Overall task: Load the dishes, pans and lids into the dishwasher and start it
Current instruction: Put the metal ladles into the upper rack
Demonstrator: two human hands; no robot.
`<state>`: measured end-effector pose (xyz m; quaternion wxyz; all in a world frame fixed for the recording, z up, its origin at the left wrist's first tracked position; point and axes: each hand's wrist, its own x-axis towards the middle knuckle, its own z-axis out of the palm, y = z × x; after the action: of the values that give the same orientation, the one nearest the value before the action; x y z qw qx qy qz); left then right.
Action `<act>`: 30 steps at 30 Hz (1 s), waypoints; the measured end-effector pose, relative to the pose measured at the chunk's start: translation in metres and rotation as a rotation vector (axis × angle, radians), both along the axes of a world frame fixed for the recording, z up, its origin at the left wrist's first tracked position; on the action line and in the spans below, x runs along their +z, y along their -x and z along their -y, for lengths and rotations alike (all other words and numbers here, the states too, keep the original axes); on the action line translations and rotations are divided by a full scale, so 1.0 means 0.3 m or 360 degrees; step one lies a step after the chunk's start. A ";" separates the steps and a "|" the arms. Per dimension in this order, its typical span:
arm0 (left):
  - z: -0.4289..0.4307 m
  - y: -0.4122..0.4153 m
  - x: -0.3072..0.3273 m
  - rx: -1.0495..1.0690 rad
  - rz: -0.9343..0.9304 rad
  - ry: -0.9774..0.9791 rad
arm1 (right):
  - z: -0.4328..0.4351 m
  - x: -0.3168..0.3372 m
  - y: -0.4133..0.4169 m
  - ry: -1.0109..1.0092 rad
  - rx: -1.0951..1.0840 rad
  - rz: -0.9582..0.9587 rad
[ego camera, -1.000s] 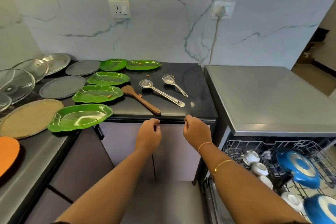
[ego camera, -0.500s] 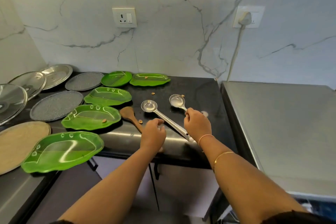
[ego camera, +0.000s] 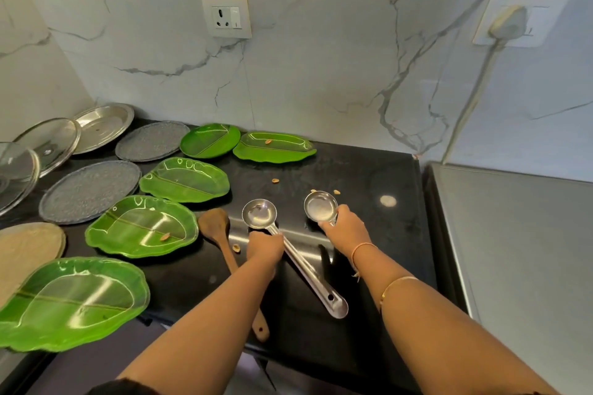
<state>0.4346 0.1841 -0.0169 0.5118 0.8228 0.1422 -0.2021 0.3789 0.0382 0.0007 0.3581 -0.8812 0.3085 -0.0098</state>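
Note:
Two steel ladles lie on the black counter (ego camera: pixel 369 176). My left hand (ego camera: pixel 265 246) grips the handle of the long ladle (ego camera: pixel 260 213) just below its bowl. My right hand (ego camera: pixel 346 229) grips the short ladle (ego camera: pixel 320 206) at the neck, hiding its handle. A wooden spatula (ego camera: pixel 214 225) lies left of my left hand, partly under my forearm. Several green leaf-shaped plates (ego camera: pixel 141 228) spread across the counter's left half. Grey round plates (ego camera: pixel 90 191), a steel plate (ego camera: pixel 104 126) and glass lids (ego camera: pixel 48 142) sit at the far left.
The dishwasher's grey steel top (ego camera: pixel 519 244) adjoins the counter on the right. A beige round plate (ego camera: pixel 29 250) sits at the left edge. Small food scraps (ego camera: pixel 275 181) dot the counter. A plug and cord (ego camera: pixel 507 22) hang on the marble wall.
The view tilted up from the counter's front edge and open dishwasher. Both hands reached forward onto the counter; my left closed on the long ladle's handle, my right on the short ladle.

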 end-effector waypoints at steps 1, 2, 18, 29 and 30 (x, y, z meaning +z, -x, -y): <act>0.011 -0.007 0.005 0.0012 -0.0016 0.0030 | 0.004 -0.006 -0.008 -0.0046 0.0010 -0.0004; 0.022 -0.012 0.008 0.0022 -0.0032 0.0043 | 0.007 -0.010 -0.013 -0.0067 0.0024 -0.0014; 0.030 0.103 0.100 0.0119 -0.0231 0.0880 | -0.039 0.010 0.131 -0.0308 -0.0354 0.0283; -0.222 0.457 0.250 -0.0235 -0.0122 0.1078 | -0.322 0.112 0.550 -0.0155 -0.0830 0.0571; -0.257 0.496 0.258 -0.0274 -0.0087 0.1095 | -0.360 0.115 0.585 -0.0165 -0.0857 0.0620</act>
<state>0.2857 0.2612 0.0606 0.7360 0.6055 0.0096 -0.3026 0.2032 0.1462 0.0351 0.4394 -0.7302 0.4561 -0.2565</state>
